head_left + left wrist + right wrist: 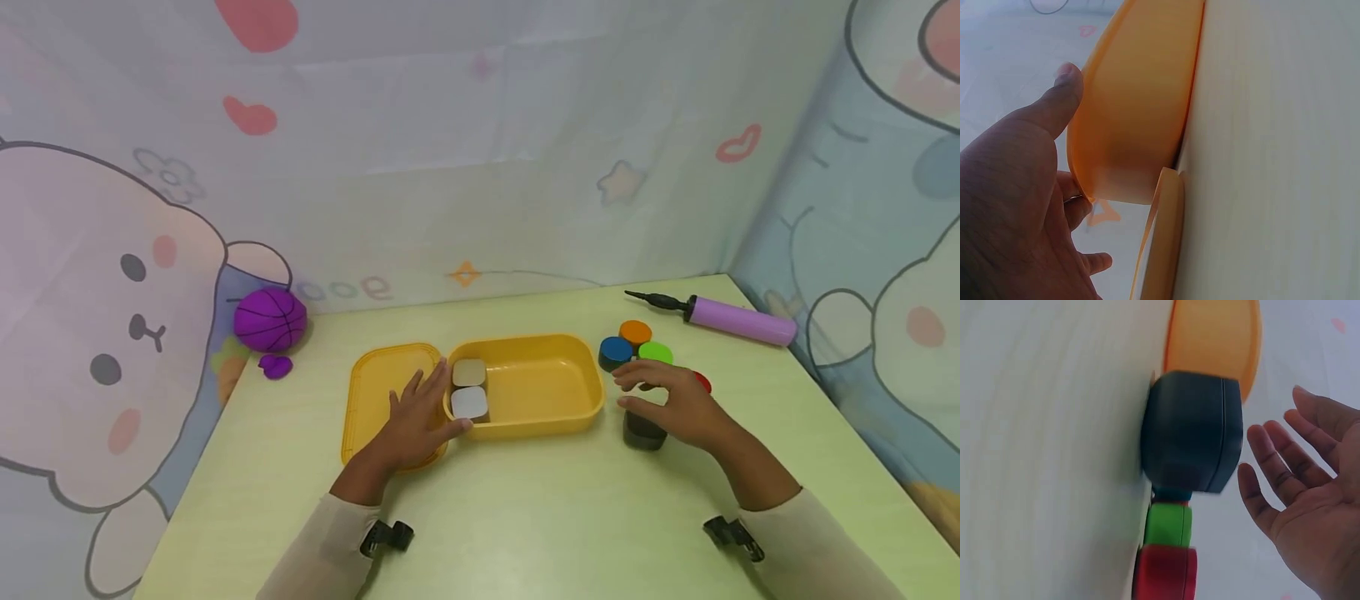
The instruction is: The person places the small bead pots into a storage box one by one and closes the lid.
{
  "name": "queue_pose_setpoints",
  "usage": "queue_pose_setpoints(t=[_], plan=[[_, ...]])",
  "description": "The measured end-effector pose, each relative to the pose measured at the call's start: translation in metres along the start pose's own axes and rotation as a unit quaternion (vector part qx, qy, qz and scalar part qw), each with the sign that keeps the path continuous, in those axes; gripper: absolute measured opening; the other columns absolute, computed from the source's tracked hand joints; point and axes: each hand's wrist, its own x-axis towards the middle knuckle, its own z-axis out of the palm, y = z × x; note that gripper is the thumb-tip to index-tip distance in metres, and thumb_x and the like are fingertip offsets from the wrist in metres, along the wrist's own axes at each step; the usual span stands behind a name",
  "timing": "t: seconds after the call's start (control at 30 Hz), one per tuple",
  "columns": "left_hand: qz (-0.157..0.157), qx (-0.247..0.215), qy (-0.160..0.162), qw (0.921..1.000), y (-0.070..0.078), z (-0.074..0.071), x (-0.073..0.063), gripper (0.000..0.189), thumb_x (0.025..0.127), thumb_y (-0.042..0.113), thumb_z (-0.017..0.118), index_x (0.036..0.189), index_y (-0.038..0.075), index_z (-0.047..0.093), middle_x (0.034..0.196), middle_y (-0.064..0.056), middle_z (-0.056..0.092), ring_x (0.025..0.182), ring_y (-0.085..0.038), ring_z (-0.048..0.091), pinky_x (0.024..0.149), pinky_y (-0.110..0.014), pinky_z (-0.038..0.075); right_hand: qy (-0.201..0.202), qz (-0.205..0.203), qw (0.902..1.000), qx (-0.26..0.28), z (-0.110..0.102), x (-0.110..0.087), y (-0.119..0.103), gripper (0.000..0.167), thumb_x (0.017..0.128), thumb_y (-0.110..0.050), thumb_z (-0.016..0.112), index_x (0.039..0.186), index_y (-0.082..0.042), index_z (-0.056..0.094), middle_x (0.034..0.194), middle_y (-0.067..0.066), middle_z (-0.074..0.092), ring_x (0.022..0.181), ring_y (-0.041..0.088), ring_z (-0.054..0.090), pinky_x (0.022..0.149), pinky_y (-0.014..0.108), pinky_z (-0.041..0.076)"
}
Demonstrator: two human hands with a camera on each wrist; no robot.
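My left hand (411, 423) lies with spread fingers against the left end of a yellow plastic box (543, 429). Its thumb rests along the box's rim in the left wrist view. Under that hand is a flat yellow lid (371, 408). Inside the box, at the left, sit a beige-topped block (469, 372) and a white-topped block (469, 403). My right hand (678, 404) hovers with loosely bent fingers over a dark, rounded-square container (1185, 431). A gap separates the fingers from that container in the right wrist view.
Beyond the right hand stand small containers topped orange (635, 332), blue (616, 350), green (656, 353) and red (702, 382). A purple hand pump (738, 321) lies at the back right. At the back left are a purple basketball (271, 320) and a small purple duck (275, 366).
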Motion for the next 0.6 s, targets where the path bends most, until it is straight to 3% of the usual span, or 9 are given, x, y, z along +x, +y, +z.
queue_pose_setpoints(t=[0.27,0.5,0.6], plan=[[0.005,-0.006,-0.003,1.0000,-0.002,-0.002,0.002,0.102,0.105,0.061,0.065,0.178,0.020,0.006,0.186,0.003,0.002,0.172,-0.048,-0.001,0.121,-0.089,-0.013,-0.001,0.024,0.9993,0.027,-0.022,-0.017,0.021,0.030,0.098,-0.007,0.082,0.126,-0.014,0.081,0.132,0.013,0.077,0.116,-0.013,0.062,0.094,0.018,0.060],[0.005,-0.005,-0.001,1.0000,-0.004,-0.001,0.001,0.102,0.105,0.059,0.067,0.178,0.020,0.006,0.186,0.003,0.003,0.172,-0.048,-0.002,0.120,-0.090,-0.012,-0.044,0.032,0.9953,0.081,-0.025,-0.027,0.031,0.033,0.098,-0.006,0.081,0.130,-0.014,0.079,0.136,0.008,0.077,0.107,0.006,0.067,0.089,0.019,0.057],[0.006,-0.006,0.001,1.0000,-0.003,0.000,0.000,0.103,0.105,0.059,0.067,0.178,0.020,0.007,0.186,0.002,0.003,0.172,-0.048,0.000,0.120,-0.089,-0.012,-0.069,0.035,0.9920,0.100,-0.025,-0.029,0.035,0.033,0.098,-0.006,0.081,0.130,-0.008,0.078,0.136,0.008,0.077,0.116,0.000,0.068,0.095,0.019,0.058]])
